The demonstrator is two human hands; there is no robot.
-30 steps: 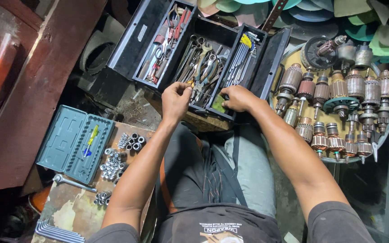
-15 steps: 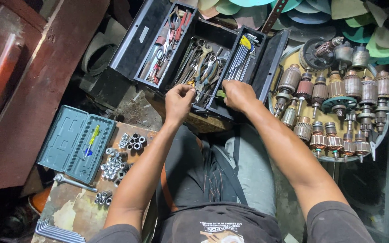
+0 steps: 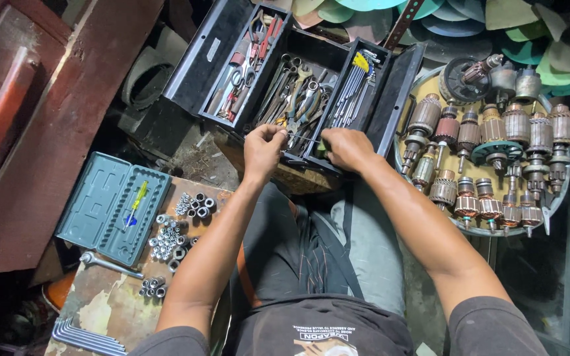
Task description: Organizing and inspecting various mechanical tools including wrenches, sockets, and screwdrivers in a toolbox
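Head view, thin metal rod (image 3: 303,138), both hands pinching

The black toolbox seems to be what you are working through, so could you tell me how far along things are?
Done: the black toolbox lies open and sockets sit loose beside their teal case. In hand: the left hand and right hand meet at the box's front edge, apparently pinching a thin metal piece. Left: pliers and wrenches remain piled inside, and the sockets are uncased.
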